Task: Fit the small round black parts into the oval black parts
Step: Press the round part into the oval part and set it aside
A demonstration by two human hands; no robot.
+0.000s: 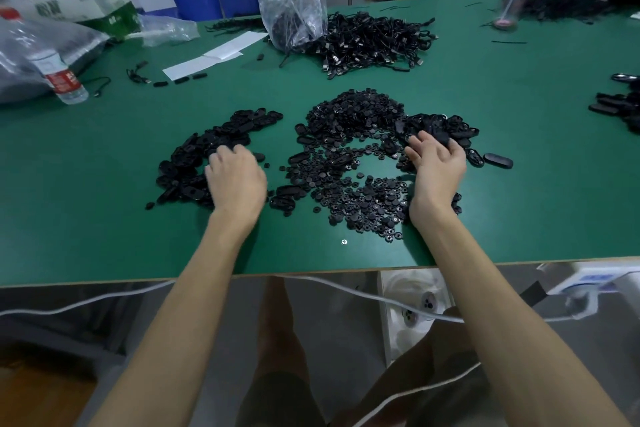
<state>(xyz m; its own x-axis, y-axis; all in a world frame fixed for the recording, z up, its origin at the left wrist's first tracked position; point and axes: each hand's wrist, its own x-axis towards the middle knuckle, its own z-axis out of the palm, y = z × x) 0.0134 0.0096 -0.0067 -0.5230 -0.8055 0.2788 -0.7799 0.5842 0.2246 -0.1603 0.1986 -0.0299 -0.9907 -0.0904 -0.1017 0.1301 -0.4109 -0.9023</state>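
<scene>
A big heap of small round black parts (353,135) covers the middle of the green table (104,184). To its left lies a pile of oval black parts (207,142). Another pile of oval black parts (446,126) sits at the heap's right side. My left hand (235,180) rests palm down on the left pile, its fingertips curled among the ovals; whether it holds one is hidden. My right hand (436,163) reaches into the right pile, and its fingers curl round a black oval part (440,137).
A tangle of black cables (374,42) and a clear plastic bag (294,10) lie at the back. A water bottle (52,69) and plastic bags stand at the left. More oval parts (616,104) lie at the right edge. A white cable hangs below the table's front edge.
</scene>
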